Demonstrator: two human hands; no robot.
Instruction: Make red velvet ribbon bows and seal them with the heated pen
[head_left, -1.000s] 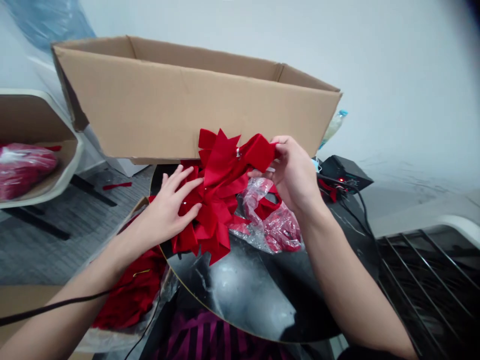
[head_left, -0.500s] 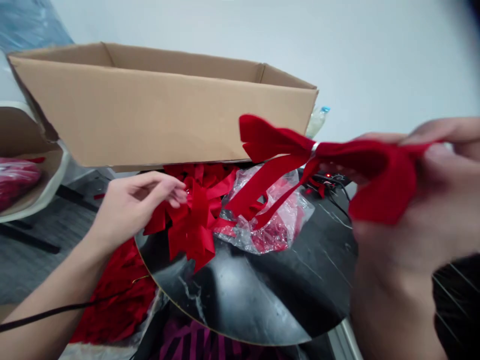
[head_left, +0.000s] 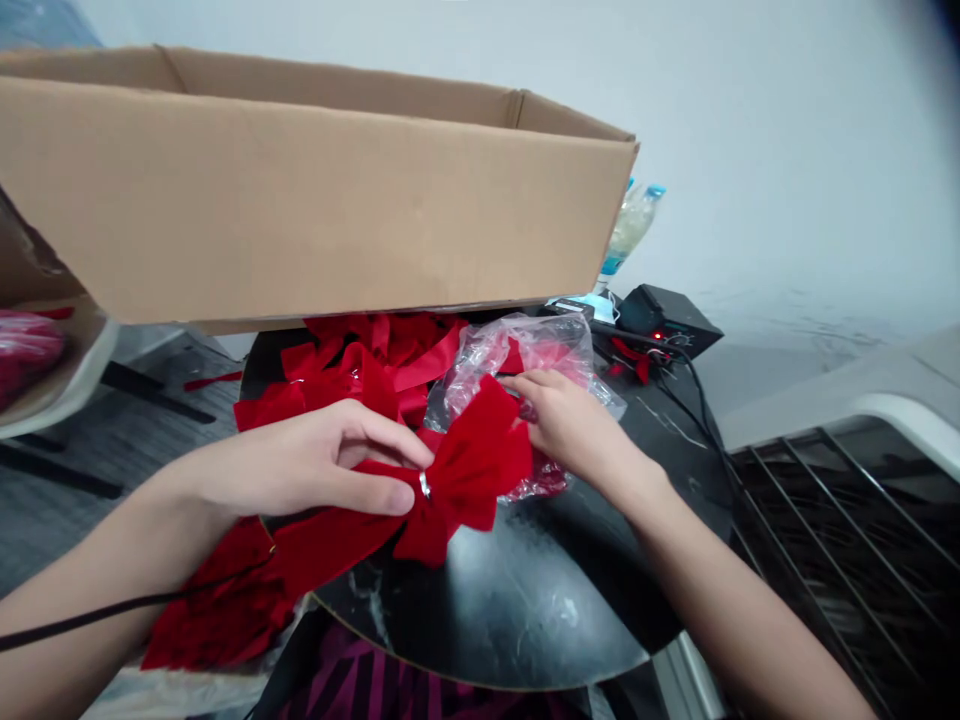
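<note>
My left hand (head_left: 322, 465) pinches a red velvet bow (head_left: 469, 470) at its middle, beside a silver tie. The bow's loops fan out to the right above the round black table, and a tail hangs left below the hand. Just behind the bow, my right hand (head_left: 574, 425) is over a clear plastic bag (head_left: 469, 365) with red material in it. Its fingers are curled together; the bow partly covers them, and whatever they grip is hidden. Left of the bag lies a pile of red bows and ribbons (head_left: 390, 340).
A large open cardboard box (head_left: 322, 210) stands at the back of the black table (head_left: 517, 610). Right of it are a bottle (head_left: 634, 225) and a black device (head_left: 671, 318) with cables. A metal rack (head_left: 847, 520) is at the right. More red fabric (head_left: 217, 625) lies below left.
The bow has gone from my right hand to my left, which moved right. My right hand has moved left to the plastic bag. The view has shifted slightly.
</note>
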